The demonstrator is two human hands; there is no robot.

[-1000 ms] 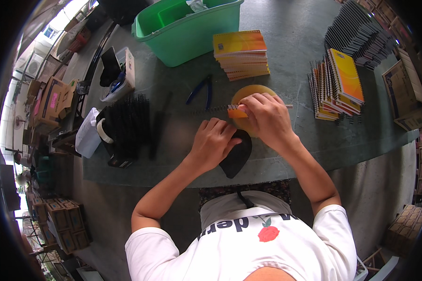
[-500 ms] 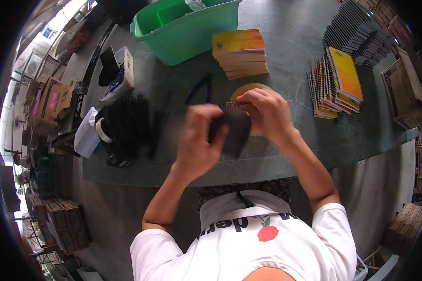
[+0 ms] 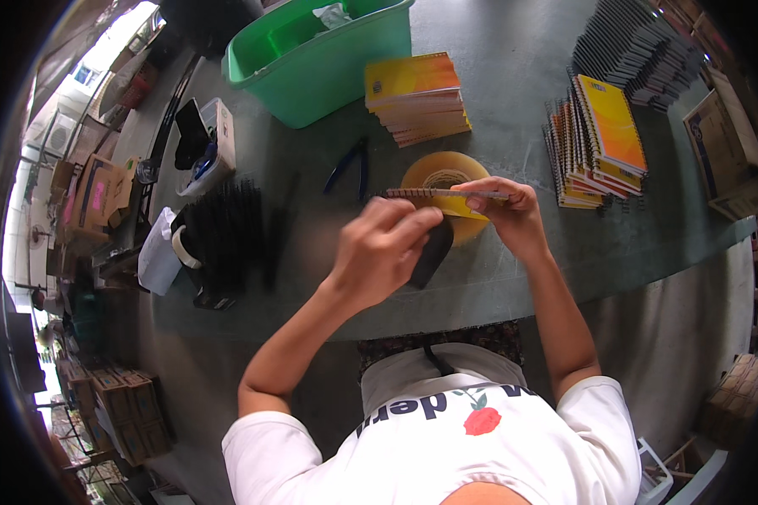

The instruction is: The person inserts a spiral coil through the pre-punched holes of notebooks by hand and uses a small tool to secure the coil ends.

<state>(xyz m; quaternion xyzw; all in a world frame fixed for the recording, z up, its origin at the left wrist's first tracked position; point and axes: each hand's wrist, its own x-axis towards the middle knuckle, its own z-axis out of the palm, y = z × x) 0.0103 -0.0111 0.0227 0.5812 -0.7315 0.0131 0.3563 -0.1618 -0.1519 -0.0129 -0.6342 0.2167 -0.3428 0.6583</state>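
Between my hands a small spiral notebook (image 3: 459, 204) is tilted almost edge-on, its wire coil along the upper edge and yellow showing on the face toward me. My right hand (image 3: 518, 217) grips its right end between thumb and fingers. At the left end, the fingers of my left hand (image 3: 383, 246) are closed in a pinch at the coil. A dark flap or sheet (image 3: 433, 254) hangs below the notebook beside my left hand; how it is attached is hidden. Behind the notebook lies a wide roll of tape (image 3: 417, 171). Blue-handled pliers (image 3: 349, 171) rest to the left.
A stack of yellow-orange booklets (image 3: 417, 93) stands near a green tub (image 3: 320, 84). At right are coil-bound notebooks (image 3: 602, 139) and dark stacked notebooks (image 3: 627, 50). Black coils (image 3: 227, 231) and a white bin (image 3: 221, 143) sit at left; a cardboard box (image 3: 720, 151) stands far right.
The notebook has turned so its coil edge and yellow face show. My left hand has shifted right to its left end, and my right hand has moved slightly right and down. The view shifted a little.
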